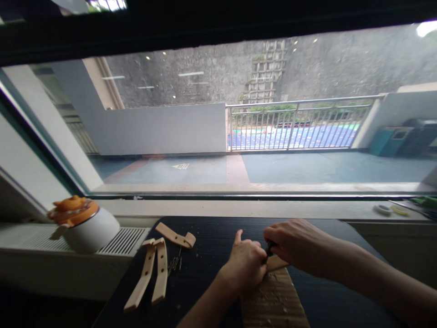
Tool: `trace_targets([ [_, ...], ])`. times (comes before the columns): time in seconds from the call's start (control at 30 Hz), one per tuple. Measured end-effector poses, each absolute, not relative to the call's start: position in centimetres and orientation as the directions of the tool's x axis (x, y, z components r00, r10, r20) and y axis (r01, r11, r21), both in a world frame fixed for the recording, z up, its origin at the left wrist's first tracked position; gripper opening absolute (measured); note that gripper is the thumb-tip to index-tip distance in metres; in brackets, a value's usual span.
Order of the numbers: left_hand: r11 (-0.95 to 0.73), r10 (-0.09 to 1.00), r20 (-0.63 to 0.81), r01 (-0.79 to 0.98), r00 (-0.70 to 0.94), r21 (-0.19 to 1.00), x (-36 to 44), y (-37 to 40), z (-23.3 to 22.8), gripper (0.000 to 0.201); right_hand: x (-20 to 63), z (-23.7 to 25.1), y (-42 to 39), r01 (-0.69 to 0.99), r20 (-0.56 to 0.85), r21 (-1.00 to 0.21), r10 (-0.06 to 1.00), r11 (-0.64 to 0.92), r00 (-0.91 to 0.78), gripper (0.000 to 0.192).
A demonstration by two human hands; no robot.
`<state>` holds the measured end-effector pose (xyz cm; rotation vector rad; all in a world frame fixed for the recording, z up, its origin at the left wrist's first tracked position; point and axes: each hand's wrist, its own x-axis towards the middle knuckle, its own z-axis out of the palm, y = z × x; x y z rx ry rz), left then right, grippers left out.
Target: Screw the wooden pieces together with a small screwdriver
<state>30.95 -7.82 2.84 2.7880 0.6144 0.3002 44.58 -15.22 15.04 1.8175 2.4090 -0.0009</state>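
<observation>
Pale wooden strip (pixel 277 263) is held over the brown board (pixel 276 303) on the worktop (pixel 327 300) by the curled left hand (pixel 246 265); what seems a dark tool (pixel 270 248) is gripped by the closed right hand (pixel 288 238).

A: Board (pixel 276 303) finish?
B: Wood, striped grain, rough-looking. Strip (pixel 277 263): wood, smooth, matt.
A: Bent pcs (pixel 160 273)?
B: Same, approx.
A: Tbl (pixel 201 273)?
B: Matt, woodgrain surf.
A: Jar (pixel 90 232)?
B: Smooth, ceramic-looking. Railing (pixel 297 102): metal, smooth.
</observation>
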Motion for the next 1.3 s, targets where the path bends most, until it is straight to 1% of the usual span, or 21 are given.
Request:
trace_targets([
  [0.13, -0.860, 0.452, 0.138, 0.389, 0.881, 0.331, 31.0, -7.9, 2.8, 0.019, 44.4, 14.9, -15.0, 0.963, -0.095, 0.107, 0.967, 0.247, -0.238, 0.012],
  [0.2, -0.856, 0.453, 0.134, 0.389, 0.881, 0.340, 31.0, -7.9, 2.9, 0.019, 44.2, 15.4, -15.1, 0.966, -0.094, 0.102, 0.969, 0.236, -0.227, 0.012],
  [0.27, -0.855, 0.455, 0.128, 0.393, 0.881, 0.338, 31.0, -7.9, 3.0, 0.019, 44.0, 16.0, -15.3, 0.968, -0.095, 0.055, 0.966, 0.246, -0.240, 0.008],
  [0.33, -0.858, 0.454, 0.126, 0.394, 0.882, 0.330, 31.0, -7.9, 3.2, 0.020, 44.0, 16.3, -15.6, 0.963, -0.090, -0.011, 0.959, 0.269, -0.268, 0.014],
  [0.4, -0.862, 0.452, 0.128, 0.396, 0.883, 0.317, 31.0, -8.0, 3.2, 0.021, 44.1, 16.3, -15.7, 0.957, -0.084, -0.044, 0.953, 0.287, -0.290, 0.018],
  [0.53, -0.869, 0.452, 0.137, 0.401, 0.881, 0.290, 31.0, -8.0, 3.0, 0.018, 44.2, 15.5, -15.7, 0.959, -0.093, -0.026, 0.954, 0.282, -0.284, 0.022],
  [0.7, -0.865, 0.462, 0.133, 0.412, 0.877, 0.287, 31.1, -7.9, 2.8, 0.019, 44.3, 14.8, -15.9, 0.976, -0.072, -0.002, 0.974, 0.217, -0.217, 0.010],
  [0.77, -0.862, 0.463, 0.133, 0.410, 0.876, 0.299, 31.1, -7.9, 2.9, 0.019, 44.5, 14.3, -16.1, 0.976, -0.035, -0.059, 0.977, 0.208, -0.211, 0.012],
  [0.87, -0.850, 0.467, 0.121, 0.407, 0.876, 0.335, 31.1, -7.9, 3.3, 0.017, 45.0, 12.9, -15.9, 0.928, 0.082, -0.266, 0.966, 0.260, -0.247, 0.023],
  [0.93, -0.835, 0.481, 0.103, 0.419, 0.871, 0.356, 31.1, -7.9, 3.5, 0.015, 45.2, 11.8, -15.5, 0.885, 0.137, -0.372, 0.959, 0.282, -0.248, 0.025],
  [1.0, -0.826, 0.494, 0.092, 0.433, 0.865, 0.361, 31.2, -8.0, 3.5, 0.014, 45.4, 10.8, -15.2, 0.868, 0.180, -0.411, 0.959, 0.277, -0.221, 0.021],
  [1.1, -0.823, 0.502, 0.077, 0.448, 0.862, 0.350, 31.4, -8.2, 3.4, 0.014, 45.8, 9.5, -14.9, 0.854, 0.205, -0.451, 0.961, 0.260, -0.184, 0.018],
  [1.2, -0.825, 0.509, 0.071, 0.462, 0.858, 0.326, 31.3, -8.1, 3.5, 0.015, 46.3, 8.4, -14.7, 0.813, 0.229, -0.511, 0.956, 0.278, -0.184, 0.023],
  [1.3, -0.852, 0.451, 0.046, 0.414, 0.891, 0.321, 31.2, -7.6, 4.1, 0.015, 46.8, 7.6, -14.6, 0.777, 0.243, -0.549, 0.948, 0.308, -0.205, 0.032],
])
